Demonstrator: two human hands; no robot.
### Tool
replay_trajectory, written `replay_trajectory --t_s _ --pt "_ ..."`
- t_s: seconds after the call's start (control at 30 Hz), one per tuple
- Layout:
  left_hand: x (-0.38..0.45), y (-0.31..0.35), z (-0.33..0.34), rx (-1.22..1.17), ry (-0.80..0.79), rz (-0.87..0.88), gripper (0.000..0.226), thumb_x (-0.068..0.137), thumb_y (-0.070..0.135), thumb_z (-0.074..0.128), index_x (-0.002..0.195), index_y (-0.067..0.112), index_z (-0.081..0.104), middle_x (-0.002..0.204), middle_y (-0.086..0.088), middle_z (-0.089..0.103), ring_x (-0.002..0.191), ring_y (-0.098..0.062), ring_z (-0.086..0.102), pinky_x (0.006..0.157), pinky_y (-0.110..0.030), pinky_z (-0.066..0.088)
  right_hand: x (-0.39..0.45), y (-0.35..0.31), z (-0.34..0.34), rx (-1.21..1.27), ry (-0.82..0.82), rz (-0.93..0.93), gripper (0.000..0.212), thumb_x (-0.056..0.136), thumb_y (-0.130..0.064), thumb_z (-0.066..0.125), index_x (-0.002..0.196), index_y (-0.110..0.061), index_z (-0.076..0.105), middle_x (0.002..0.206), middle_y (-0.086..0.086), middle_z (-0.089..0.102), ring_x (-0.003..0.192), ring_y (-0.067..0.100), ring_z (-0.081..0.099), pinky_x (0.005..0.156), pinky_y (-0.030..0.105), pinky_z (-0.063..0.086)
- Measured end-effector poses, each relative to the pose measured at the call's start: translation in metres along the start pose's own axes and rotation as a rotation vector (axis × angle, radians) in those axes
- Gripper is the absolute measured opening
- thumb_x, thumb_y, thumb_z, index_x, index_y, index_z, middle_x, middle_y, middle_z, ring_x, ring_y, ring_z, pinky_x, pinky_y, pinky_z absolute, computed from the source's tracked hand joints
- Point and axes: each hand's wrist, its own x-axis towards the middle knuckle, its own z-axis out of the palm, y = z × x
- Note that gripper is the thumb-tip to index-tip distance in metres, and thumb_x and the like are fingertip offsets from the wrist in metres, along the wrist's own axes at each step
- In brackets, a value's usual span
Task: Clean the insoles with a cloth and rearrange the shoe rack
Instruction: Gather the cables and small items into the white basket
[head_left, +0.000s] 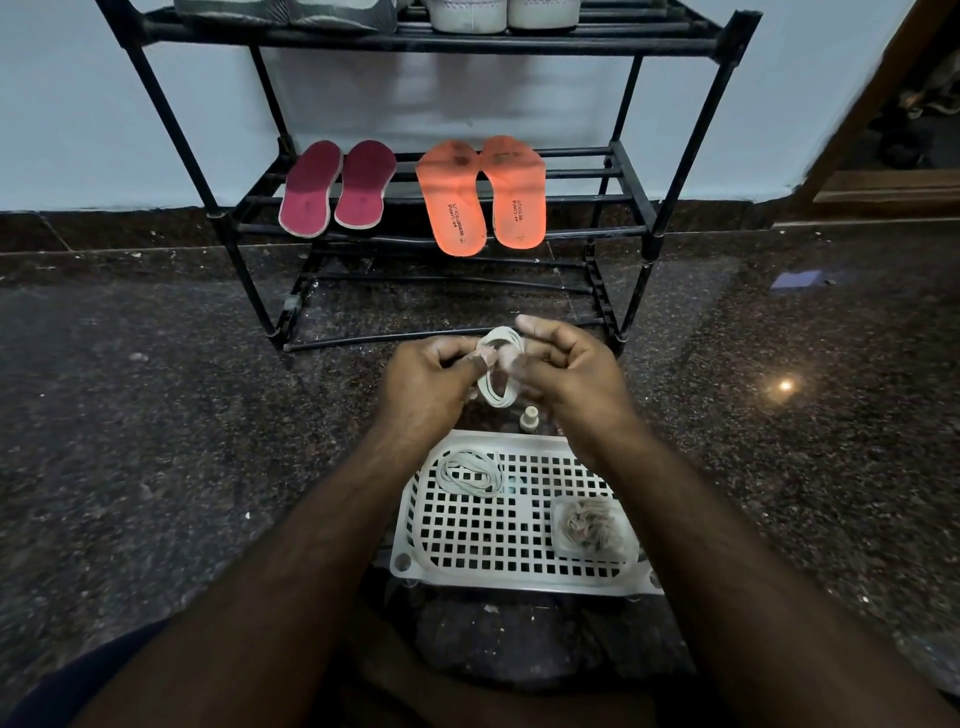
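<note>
Item: white lace (498, 366), coiled in a loop, held between both hands just above the floor. Left hand (434, 376): fingers curled, pinching the coil's near-left side. Right hand (563, 371): fingers curled round the coil's right side, forefinger raised over the top. Just below the hands: a small white bottle (529, 419) standing on the floor, then a white perforated tray (519, 525) carrying a second coiled lace (470, 473) at its far-left corner and a grey cloth (589, 525) at its right. Beyond the hands: black rack (631, 171), its middle shelf bearing maroon insoles (337, 187) to the left and orange insoles (483, 195) to the right, each pair side by side; shoes (467, 15) on the top shelf. Step judged: tidying laces, insoles apparently set out. Next move likely calls for laying this coil in the tray beside the other without letting it spring loose.
</note>
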Motion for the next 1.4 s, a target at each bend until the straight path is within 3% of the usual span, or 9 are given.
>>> replay_trajectory --t_s 0.13,0.27,0.47,0.6,0.7,0.9,1.13,1.3,1.4 --pt "-0.001 0.001 0.000 -0.028 0.007 -0.031 0.010 0.092 0.018 0.072 0.100 0.014 0.077 0.073 0.003 0.075 0.054 0.000 0.064 0.049 -0.014 0.046 0.003 0.007 0.003 -0.080 0.142 -0.055 0.028 0.081 0.005 0.071 0.104 -0.010 0.070 0.093 0.013 0.074 0.086 0.031 0.073 0.079 0.052 0.059" --pt "0.000 -0.002 -0.002 -0.025 -0.101 -0.126 0.006 0.092 0.019 0.071 0.097 0.016 0.075 0.085 0.002 0.077 0.072 -0.005 0.071 0.059 -0.017 0.052 0.004 0.009 -0.001 -0.177 0.205 -0.056 0.020 0.082 0.000 0.073 0.094 -0.016 0.074 0.086 0.009 0.075 0.082 0.041 0.071 0.072 0.068 0.053" --pt "0.003 -0.004 -0.011 0.328 -0.281 0.014 0.057 0.087 0.032 0.076 0.140 0.028 0.055 0.122 0.011 0.069 0.102 -0.001 0.066 0.094 -0.031 0.055 0.008 0.009 -0.006 -0.474 0.149 -0.119 0.022 0.079 -0.001 0.075 0.091 -0.019 0.076 0.093 -0.003 0.075 0.084 0.014 0.072 0.079 0.041 0.060" --pt "-0.001 0.001 -0.007 0.449 -0.241 0.120 0.044 0.091 0.036 0.071 0.133 0.034 0.062 0.118 0.023 0.066 0.089 0.010 0.062 0.083 -0.020 0.052 0.006 0.009 -0.004 -0.557 0.100 -0.111 0.019 0.081 -0.004 0.075 0.093 -0.019 0.075 0.088 -0.004 0.074 0.071 0.014 0.072 0.069 0.042 0.061" --pt "-0.001 0.000 -0.006 0.400 -0.216 0.119 0.024 0.093 0.030 0.070 0.116 0.031 0.074 0.089 0.016 0.075 0.070 0.001 0.069 0.073 -0.030 0.059 0.005 0.008 -0.003 -0.516 0.079 -0.096 0.019 0.080 -0.004 0.077 0.091 -0.019 0.073 0.086 0.001 0.073 0.071 0.020 0.073 0.069 0.044 0.061" --pt "0.004 -0.006 -0.012 0.115 -0.142 -0.081 0.015 0.092 0.013 0.071 0.106 0.016 0.076 0.078 0.003 0.076 0.059 -0.004 0.066 0.061 -0.023 0.055 0.001 0.011 -0.007 -0.321 0.012 -0.005 0.025 0.083 0.004 0.069 0.101 -0.014 0.072 0.097 0.006 0.073 0.081 0.018 0.072 0.066 0.027 0.057" --pt "-0.005 -0.022 -0.023 -0.003 -0.243 -0.379 0.008 0.090 0.006 0.071 0.097 0.004 0.075 0.085 -0.013 0.077 0.059 -0.010 0.065 0.053 -0.017 0.055 -0.005 0.023 -0.008 -0.305 -0.026 0.204 0.019 0.084 0.008 0.066 0.093 -0.008 0.072 0.091 0.016 0.072 0.073 0.024 0.071 0.057 0.029 0.059" --pt "-0.019 -0.054 -0.025 0.242 -0.304 -0.542 0.005 0.088 -0.003 0.070 0.089 0.001 0.073 0.084 -0.019 0.075 0.056 -0.015 0.064 0.054 -0.023 0.056 -0.018 0.054 0.001 -0.727 -0.152 0.305 0.018 0.078 0.008 0.067 0.084 -0.009 0.070 0.082 0.019 0.073 0.066 0.034 0.070 0.066 0.049 0.061" --pt "-0.024 -0.063 -0.020 0.441 -0.376 -0.560 0.008 0.088 -0.002 0.070 0.082 0.001 0.071 0.071 -0.013 0.068 0.043 -0.010 0.058 0.044 -0.019 0.051 -0.024 0.071 0.010 -1.061 -0.265 0.256 0.016 0.077 0.000 0.065 0.080 -0.014 0.072 0.080 0.010 0.074 0.074 0.027 0.072 0.074 0.039 0.060"
